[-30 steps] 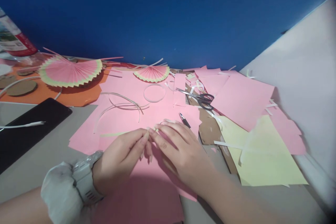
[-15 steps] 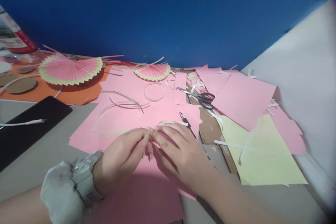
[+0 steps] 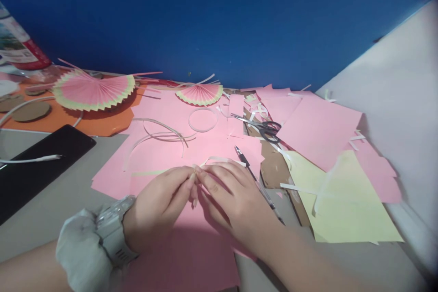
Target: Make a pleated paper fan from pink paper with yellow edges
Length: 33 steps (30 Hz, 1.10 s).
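Observation:
My left hand [image 3: 160, 203] and my right hand [image 3: 232, 200] meet fingertip to fingertip over a pink paper sheet [image 3: 181, 246], both pinched on a thin pale paper strip [image 3: 222, 160] that curls away to the right. My left wrist carries a white watch [image 3: 111, 230] and a grey sleeve. A pen [image 3: 255, 178] lies just beyond my right hand. Scissors [image 3: 263, 126] rest farther back on the pink sheets.
Two pleated pink and yellow paper fans [image 3: 92, 90] [image 3: 200, 93] lie by the blue wall. A paper ring [image 3: 202, 120] and curved strips [image 3: 157, 137] sit on pink paper. A black tablet [image 3: 37, 162] lies left, yellow paper [image 3: 342, 200] right, and a bottle [image 3: 17, 45] far left.
Both hands stay pinched together on the strip with only slight finger shifts. The curl of the strip has flattened a little to the right.

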Each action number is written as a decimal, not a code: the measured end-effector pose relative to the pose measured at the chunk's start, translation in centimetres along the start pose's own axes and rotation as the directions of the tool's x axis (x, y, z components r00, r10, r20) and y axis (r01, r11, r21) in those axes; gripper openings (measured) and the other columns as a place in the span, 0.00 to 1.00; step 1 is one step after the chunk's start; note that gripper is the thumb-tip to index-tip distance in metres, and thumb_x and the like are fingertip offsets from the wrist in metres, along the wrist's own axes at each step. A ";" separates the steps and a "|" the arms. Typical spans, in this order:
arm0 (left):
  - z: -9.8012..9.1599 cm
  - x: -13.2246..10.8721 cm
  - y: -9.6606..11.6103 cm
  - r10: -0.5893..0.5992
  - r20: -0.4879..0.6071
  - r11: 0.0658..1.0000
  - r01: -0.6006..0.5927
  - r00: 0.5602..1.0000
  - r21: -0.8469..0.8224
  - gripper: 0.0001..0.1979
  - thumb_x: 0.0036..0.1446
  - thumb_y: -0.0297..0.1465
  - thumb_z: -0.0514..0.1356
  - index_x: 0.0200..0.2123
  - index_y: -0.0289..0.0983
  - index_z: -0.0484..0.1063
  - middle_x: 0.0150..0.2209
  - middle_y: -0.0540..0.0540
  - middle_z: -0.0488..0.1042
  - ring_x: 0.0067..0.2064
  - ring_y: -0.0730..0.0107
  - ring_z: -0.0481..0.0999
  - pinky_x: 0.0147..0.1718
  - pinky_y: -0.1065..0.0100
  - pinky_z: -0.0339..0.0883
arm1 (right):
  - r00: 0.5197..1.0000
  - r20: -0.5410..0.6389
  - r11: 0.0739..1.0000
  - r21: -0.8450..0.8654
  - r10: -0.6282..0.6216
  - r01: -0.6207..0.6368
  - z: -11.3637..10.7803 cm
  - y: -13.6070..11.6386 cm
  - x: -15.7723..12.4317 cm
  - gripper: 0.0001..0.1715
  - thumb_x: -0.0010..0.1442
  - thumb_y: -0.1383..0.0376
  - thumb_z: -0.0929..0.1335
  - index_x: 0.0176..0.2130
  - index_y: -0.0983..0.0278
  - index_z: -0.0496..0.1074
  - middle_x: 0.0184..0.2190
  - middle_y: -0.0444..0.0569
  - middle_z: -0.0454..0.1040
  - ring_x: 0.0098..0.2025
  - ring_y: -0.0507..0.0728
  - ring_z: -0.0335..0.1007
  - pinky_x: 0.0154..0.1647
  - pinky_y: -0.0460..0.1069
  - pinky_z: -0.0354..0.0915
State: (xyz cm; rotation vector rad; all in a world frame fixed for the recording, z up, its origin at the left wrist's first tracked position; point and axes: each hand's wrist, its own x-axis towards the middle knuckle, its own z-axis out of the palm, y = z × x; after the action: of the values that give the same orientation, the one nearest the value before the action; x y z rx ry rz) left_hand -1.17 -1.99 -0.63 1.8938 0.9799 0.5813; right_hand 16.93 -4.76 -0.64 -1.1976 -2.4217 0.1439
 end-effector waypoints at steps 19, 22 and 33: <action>0.0 -0.3 -0.1 -0.025 0.013 0.999 0.025 1.000 -0.038 0.16 0.65 0.28 0.42 0.28 0.38 0.64 0.27 0.52 0.66 0.31 0.75 0.67 0.35 0.72 0.61 | 1.000 0.004 1.000 0.005 -0.005 0.005 -0.1 -0.1 0.1 0.25 0.59 0.70 0.62 0.56 0.66 0.63 0.44 0.55 0.71 0.50 0.60 0.62 0.53 0.60 0.60; 0.1 -0.2 -0.1 -0.020 0.021 0.999 0.021 1.000 -0.049 0.17 0.65 0.28 0.41 0.27 0.38 0.64 0.27 0.51 0.67 0.31 0.75 0.67 0.35 0.72 0.61 | 1.000 -0.007 1.000 -0.002 0.002 -0.002 -0.1 -0.1 0.0 0.24 0.59 0.71 0.63 0.55 0.66 0.64 0.45 0.54 0.70 0.50 0.60 0.61 0.54 0.60 0.59; 0.1 -0.3 -0.1 0.006 -0.072 0.994 -0.013 0.997 -0.108 0.16 0.64 0.29 0.41 0.27 0.38 0.63 0.27 0.50 0.66 0.31 0.71 0.66 0.36 0.68 0.60 | 0.993 -0.113 1.000 -0.010 -0.029 0.028 0.6 -0.1 0.4 0.30 0.56 0.72 0.64 0.58 0.64 0.60 0.49 0.54 0.69 0.53 0.60 0.62 0.54 0.62 0.62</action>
State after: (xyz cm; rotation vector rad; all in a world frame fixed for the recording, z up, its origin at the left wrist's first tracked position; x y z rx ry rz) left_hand -1.29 -2.26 -0.77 1.7928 0.9663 0.6987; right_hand 16.36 -4.46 -1.03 -1.1424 -2.3417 0.0559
